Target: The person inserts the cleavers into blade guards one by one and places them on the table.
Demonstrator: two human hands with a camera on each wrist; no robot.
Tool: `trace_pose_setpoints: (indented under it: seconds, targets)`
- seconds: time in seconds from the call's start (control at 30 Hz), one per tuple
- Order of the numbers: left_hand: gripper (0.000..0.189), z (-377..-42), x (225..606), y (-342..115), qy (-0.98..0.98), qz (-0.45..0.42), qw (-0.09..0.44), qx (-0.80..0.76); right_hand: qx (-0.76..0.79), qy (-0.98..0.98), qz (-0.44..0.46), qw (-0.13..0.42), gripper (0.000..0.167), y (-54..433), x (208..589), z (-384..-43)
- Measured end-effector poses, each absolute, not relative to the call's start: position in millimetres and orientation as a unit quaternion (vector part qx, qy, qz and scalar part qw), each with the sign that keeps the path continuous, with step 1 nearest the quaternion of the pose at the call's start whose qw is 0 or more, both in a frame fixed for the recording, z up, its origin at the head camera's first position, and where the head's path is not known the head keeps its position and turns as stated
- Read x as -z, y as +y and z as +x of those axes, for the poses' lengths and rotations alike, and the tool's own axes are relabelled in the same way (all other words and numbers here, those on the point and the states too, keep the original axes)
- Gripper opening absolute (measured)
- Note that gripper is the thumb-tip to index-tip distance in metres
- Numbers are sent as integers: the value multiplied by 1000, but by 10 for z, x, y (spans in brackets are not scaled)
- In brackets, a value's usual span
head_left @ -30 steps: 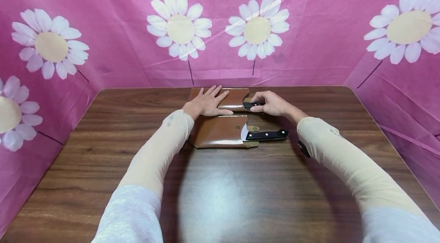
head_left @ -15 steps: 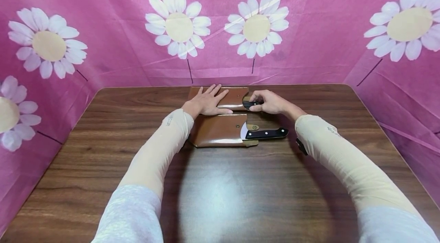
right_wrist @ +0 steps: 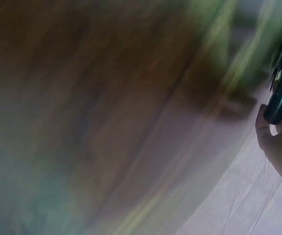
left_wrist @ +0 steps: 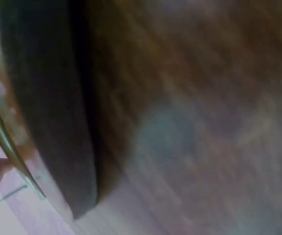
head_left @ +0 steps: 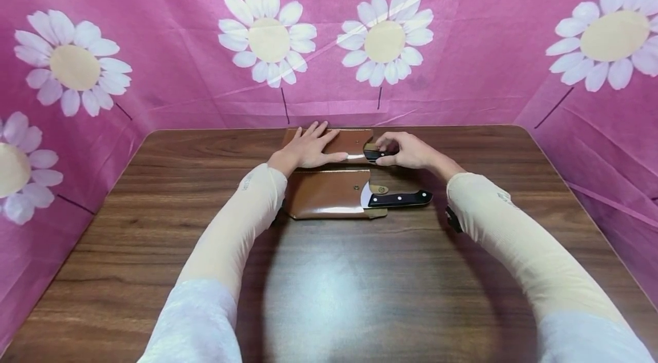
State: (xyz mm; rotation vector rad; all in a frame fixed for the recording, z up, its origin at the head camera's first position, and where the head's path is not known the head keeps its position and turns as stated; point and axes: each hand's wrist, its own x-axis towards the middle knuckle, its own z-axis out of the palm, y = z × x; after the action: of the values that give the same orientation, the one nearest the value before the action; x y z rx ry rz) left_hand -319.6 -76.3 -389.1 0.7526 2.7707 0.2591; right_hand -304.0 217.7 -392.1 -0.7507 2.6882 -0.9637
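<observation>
Two brown leather knife sheaths lie one behind the other, openings to the right. On the far sheath (head_left: 352,140) my left hand (head_left: 307,148) rests flat, fingers spread and thumb along its near edge. Out of that sheath sticks the black handle of a knife (head_left: 372,154); the blade is inside. My right hand (head_left: 407,152) has thumb and fingers on either side of this handle. In the right wrist view the fingers are bent around the dark handle (right_wrist: 278,105). The near sheath (head_left: 329,194) holds a broad-bladed knife (head_left: 400,200), whose black riveted handle points right.
Everything lies on a dark wood-grain table (head_left: 180,203), close to its far edge. A pink cloth with big daisies (head_left: 329,100) hangs behind and at both sides. Small tan tabs (head_left: 379,189) show at the near sheath's mouth.
My left hand has slid slightly away from me, and its thumb has moved from the gap between the sheaths onto the far one. My right hand stays at the handle, its fingers spread slightly wider.
</observation>
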Motion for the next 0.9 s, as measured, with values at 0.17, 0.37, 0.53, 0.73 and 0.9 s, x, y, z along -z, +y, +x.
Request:
trace_pose_setpoints:
  seconds: [0.17, 0.37, 0.53, 0.73, 0.9]
  targets:
    - [87, -3152, 3864, -891, 959, 235, 106, -118, 327, 910, -238, 89, 39, 2280, 3864, -2958]
    - [85, -3087, 3787, -1074, 964, 212, 89, -137, 326, 919, -214, 61, 43, 2332, 3706, -2859]
    - [85, -3010, 3759, -1178, 966, 195, 83, -145, 322, 927, -189, 44, 48, 2329, 3667, -2806]
    - [84, -2894, 3743, -1286, 970, 189, 65, -139, 273, 941, -198, 25, 53, 2362, 3630, -2741]
    - [85, -2796, 3717, -1371, 972, 188, 53, -133, 232, 952, -199, 15, 59, 2426, 3570, -2670]
